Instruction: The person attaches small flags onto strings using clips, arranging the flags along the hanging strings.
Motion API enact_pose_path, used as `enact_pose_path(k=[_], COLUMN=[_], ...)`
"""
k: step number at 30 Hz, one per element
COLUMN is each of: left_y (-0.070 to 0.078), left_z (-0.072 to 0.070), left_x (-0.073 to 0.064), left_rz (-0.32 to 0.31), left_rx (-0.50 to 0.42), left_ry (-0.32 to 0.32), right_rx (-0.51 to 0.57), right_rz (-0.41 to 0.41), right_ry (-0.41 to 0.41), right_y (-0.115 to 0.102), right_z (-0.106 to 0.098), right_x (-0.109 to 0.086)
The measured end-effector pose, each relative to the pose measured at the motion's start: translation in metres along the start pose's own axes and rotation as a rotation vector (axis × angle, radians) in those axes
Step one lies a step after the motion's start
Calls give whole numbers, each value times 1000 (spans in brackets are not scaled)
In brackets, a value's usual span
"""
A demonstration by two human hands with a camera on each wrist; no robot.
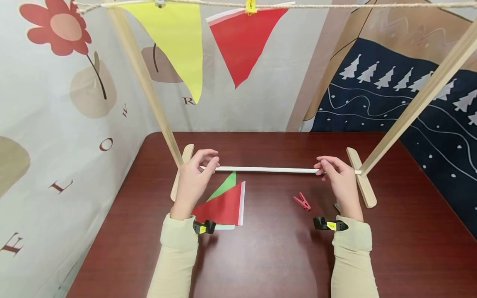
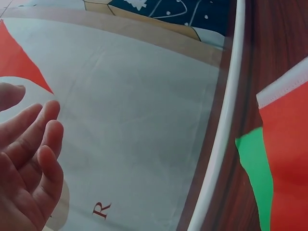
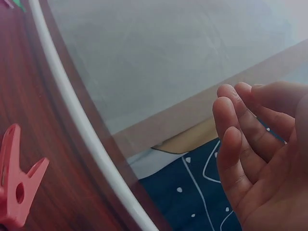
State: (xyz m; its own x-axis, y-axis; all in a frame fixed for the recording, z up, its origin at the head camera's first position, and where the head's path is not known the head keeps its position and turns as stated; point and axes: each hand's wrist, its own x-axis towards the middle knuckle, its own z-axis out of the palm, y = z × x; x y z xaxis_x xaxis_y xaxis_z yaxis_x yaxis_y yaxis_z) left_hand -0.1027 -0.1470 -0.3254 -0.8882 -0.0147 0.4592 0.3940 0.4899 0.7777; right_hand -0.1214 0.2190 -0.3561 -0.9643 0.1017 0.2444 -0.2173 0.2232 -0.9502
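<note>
We see both hands with fingers loosely bent and holding nothing: the left hand [image 1: 195,178] near the left post [image 1: 147,82], the right hand [image 1: 338,180] near the right post [image 1: 421,95]. A white rod [image 1: 266,169] runs between the posts' feet, parallel to the worktop's [image 1: 261,269] far edge, and bars the way to that edge. On our side of it, towards the left edge, a red pennant [image 1: 223,205] overlaps a green pennant [image 1: 226,187]; the left arm hides part of the pile. Right of the worktop's middle lies a red clothespin [image 1: 302,201]; the right wrist mostly covers a grey object [image 1: 337,206]. Above the worktop, a rope [image 1: 335,6] carries a yellow pennant [image 1: 182,41] and another red pennant [image 1: 247,41].
</note>
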Motion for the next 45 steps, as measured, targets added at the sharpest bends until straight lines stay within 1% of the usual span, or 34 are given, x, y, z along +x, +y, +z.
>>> enact_pose_path(k=[2, 3, 4, 6, 9, 10, 11, 13, 15, 17, 21, 22, 30, 33, 39, 42, 45], left_y=[-1, -2, -2, -4, -7, -7, -8, -8, -8, -8, -10, -11, -16, -17, -17, -17, -19], left_z=[1, 2, 2, 3, 4, 4, 5, 5, 6, 7, 9, 10, 17, 20, 26, 29, 34], left_x=[-1, -1, -1, -2, -2, -2, -3, -2, -2, -2, -3, -3, -5, -4, -5, -6, -8], left_rz=[14, 21, 29, 41, 35, 30, 21, 7, -6, -25, -57, -63, -73, -76, -101, -118, -156], left_rx=[58, 94, 128, 188, 240, 252, 269, 299, 326, 354, 382, 385, 377, 395, 448, 475, 492], left_ry=[-18, -27, -37, -54, -81, -91, -104, -138, -180, -223, -284, -296, -415, -441, -480, -528, -582], right_rx=[-23, -26, -40, -28, -63, -97, -122, -197, -212, -229, -256, -279, -310, -304, -308, -329, -340], right_rz=[10, 8, 10, 0, -11, -9, -11, 12, 35, 57, 84, 91, 165, 184, 196, 195, 207], right_ry=[-7, -18, -28, -56, -77, -75, -77, -68, -79, -96, -140, -150, -263, -298, -351, -392, -433], right_y=[9, 17, 19, 34, 34, 30, 30, 25, 31, 31, 26, 22, 24, 25, 25, 27, 29], right_z=[0, -1, -1, -3, -2, -1, -1, 0, -3, -3, -3, -2, -3, -3, 0, 1, 2], right_x=[1, 3, 4, 9, 9, 8, 9, 7, 9, 10, 8, 7, 9, 8, 8, 8, 8])
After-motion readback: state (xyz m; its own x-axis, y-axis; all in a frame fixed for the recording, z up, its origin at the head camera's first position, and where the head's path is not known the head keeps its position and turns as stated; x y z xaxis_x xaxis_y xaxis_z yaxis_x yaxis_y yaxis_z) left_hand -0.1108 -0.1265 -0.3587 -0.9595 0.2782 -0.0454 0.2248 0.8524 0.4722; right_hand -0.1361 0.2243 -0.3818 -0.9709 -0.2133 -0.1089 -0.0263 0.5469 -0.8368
